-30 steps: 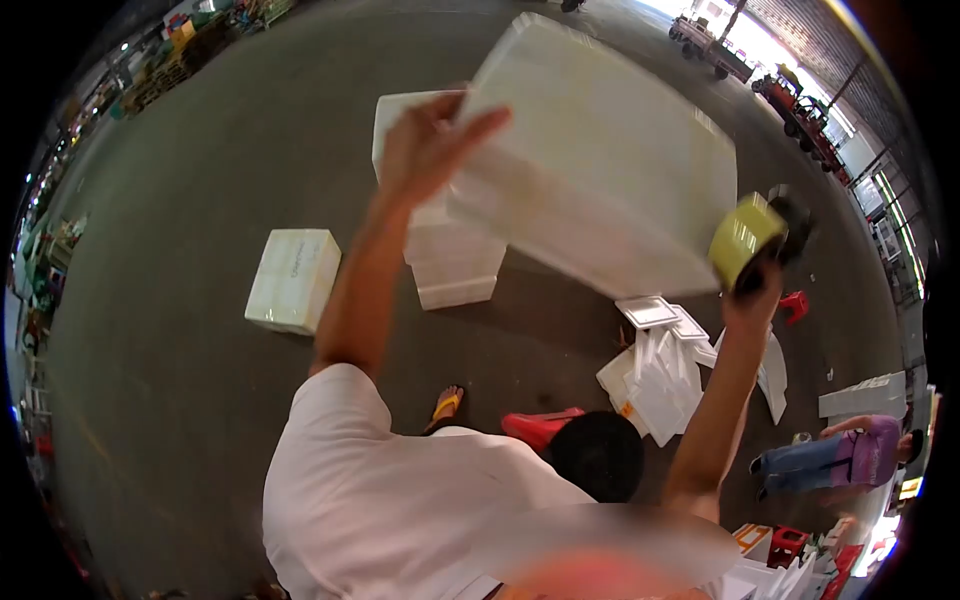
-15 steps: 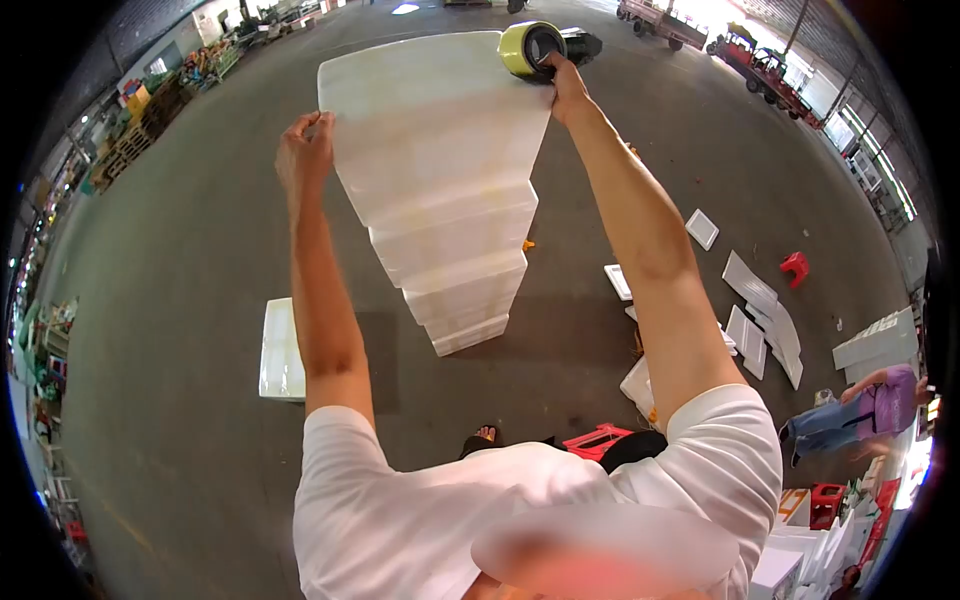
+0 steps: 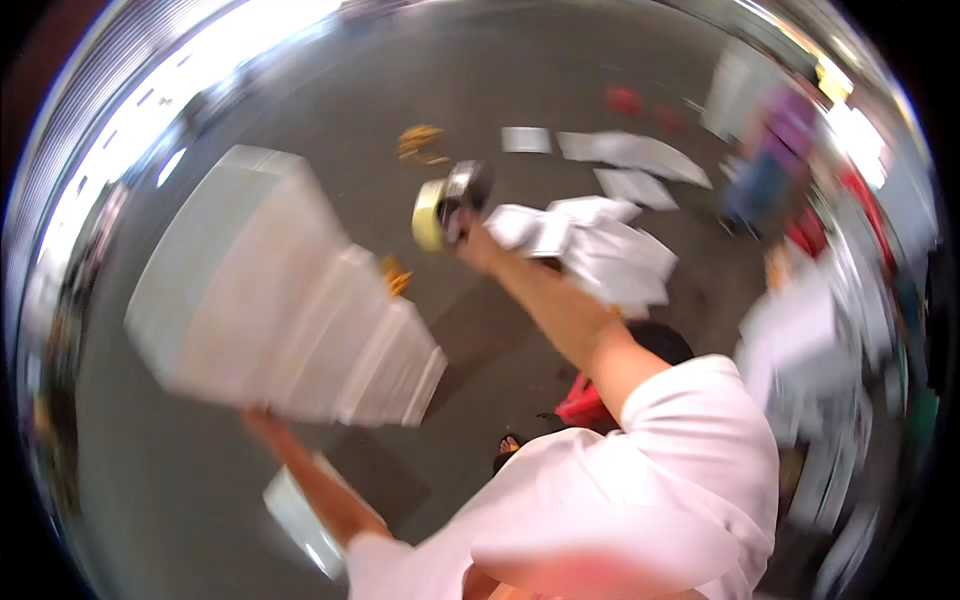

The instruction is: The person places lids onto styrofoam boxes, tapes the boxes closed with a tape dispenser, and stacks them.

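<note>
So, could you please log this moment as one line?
left hand: against white box stack | right hand: holding yellow tape roll | floor: white pieces | image: blurred

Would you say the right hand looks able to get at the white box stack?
Probably yes: the right hand holds a tape dispenser, but beyond that nothing seems to block the white box stack.

left fingers (image 3: 258, 416): blurred | purple-topped person (image 3: 789, 128): blurred | floor box (image 3: 300, 520): partly hidden behind left forearm (image 3: 322, 492)
</note>
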Tool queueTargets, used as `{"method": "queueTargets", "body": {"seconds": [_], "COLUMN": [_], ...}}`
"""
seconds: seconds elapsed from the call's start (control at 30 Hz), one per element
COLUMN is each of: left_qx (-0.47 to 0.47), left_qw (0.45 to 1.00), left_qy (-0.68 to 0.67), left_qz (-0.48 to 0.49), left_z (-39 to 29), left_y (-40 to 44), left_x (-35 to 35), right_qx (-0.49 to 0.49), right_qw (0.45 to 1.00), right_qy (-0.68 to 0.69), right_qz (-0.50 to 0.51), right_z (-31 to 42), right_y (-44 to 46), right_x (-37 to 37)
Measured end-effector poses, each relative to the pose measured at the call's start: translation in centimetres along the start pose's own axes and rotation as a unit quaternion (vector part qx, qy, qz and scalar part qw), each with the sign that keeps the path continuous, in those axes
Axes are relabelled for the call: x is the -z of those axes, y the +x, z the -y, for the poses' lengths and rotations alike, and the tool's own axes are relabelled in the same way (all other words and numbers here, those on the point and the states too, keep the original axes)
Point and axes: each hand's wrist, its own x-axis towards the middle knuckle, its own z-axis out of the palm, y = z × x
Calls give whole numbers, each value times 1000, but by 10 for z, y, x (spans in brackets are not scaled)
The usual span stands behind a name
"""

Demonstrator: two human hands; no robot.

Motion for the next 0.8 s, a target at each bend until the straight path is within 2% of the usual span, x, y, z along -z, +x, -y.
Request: {"method": "queueTargets", "body": {"seconds": [0.03, 0.07, 0.1, 0.13, 0.17, 0.2, 0.23, 0.3, 0.4, 0.47, 0.53, 0.6, 0.67, 0.73, 0.77, 0.8], "left_qx": [15, -92, -104, -115, 96, 100, 82, 58, 45, 32, 27, 79, 153, 206, 237, 230], "left_qw": [999, 976, 972, 967, 995, 994, 991, 966, 893, 865, 876, 905, 933, 945, 944, 944], "left_qy": [33, 192, 201, 210, 25, 41, 87, 183, 252, 238, 198, 146, 68, -9, -47, -45], "left_qz": [10, 41, 62, 83, 15, 14, 55, 174, 369, 440, 439, 392, 319, 253, 227, 233], "left_z": [-13, -19, -30, -53, -125, -123, -99, -41, 24, 33, 29, 5, -39, -88, -115, -117], "left_y": [-7, -17, -24, -36, -80, -117, -152, -247, -396, -454, -480, -485, -485, -492, -506, -520], "left_x": [4, 24, 8, -14, -60, -86, -104, -143, -182, -222, -286, -370, -450, -499, -511, -521], "right_qx": [-168, -334, -401, -534, -586, -678, -720, -732, -593, -522, -520, -530, -490, -466, -454, -454], "right_qw": [967, 872, 868, 844, 794, 714, 649, 528, 425, 352, 183, 171, 168, 121, 141, 133], "right_qy": [189, 358, 281, -25, -143, -96, -99, -94, -25, 0, 22, 122, 225, 239, 234, 240], "right_qz": [23, -21, -80, -34, -74, -144, -222, -421, -683, -777, -834, -822, -825, -843, -848, -847], "right_z": [-49, -93, -126, -164, -99, -68, -67, -15, 85, 128, 125, 113, 92, 74, 69, 70], "right_y": [-71, -143, -230, -324, -394, -477, -568, -727, -893, -945, -944, -961, -982, -1001, -1022, -1042], "right_x": [11, 22, 56, 92, 155, 207, 239, 288, 309, 291, 280, 260, 245, 240, 238, 251]}}
